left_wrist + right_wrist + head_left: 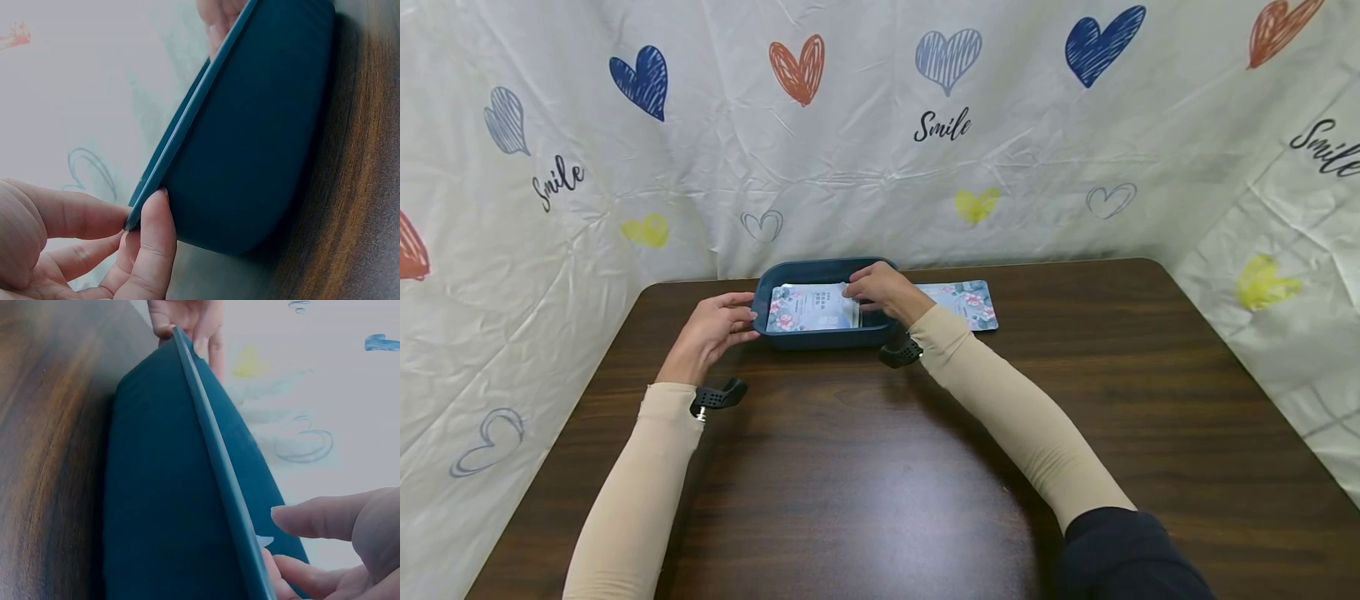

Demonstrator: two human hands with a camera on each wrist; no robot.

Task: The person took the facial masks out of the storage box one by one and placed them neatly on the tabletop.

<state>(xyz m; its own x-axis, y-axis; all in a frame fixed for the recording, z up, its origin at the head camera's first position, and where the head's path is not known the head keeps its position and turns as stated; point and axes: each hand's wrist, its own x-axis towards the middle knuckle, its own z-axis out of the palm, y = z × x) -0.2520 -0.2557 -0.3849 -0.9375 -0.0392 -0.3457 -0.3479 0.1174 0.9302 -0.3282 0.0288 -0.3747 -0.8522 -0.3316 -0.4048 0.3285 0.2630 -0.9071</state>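
A dark blue plastic basket stands at the far edge of the table. Several flat floral-printed packets lie stacked inside it, toward its left end. My left hand pinches the basket's left rim between thumb and fingers, as the left wrist view shows. Over the basket's right part, my right hand reaches in beside the stack's right edge. Its thumb and fingers stand apart in the right wrist view, near a small white corner; the basket wall hides part of the fingers.
Another floral packet lies flat on the table to the basket's right, partly behind my right wrist. The brown wooden table extends toward me. A white curtain printed with hearts hangs close behind and along both sides.
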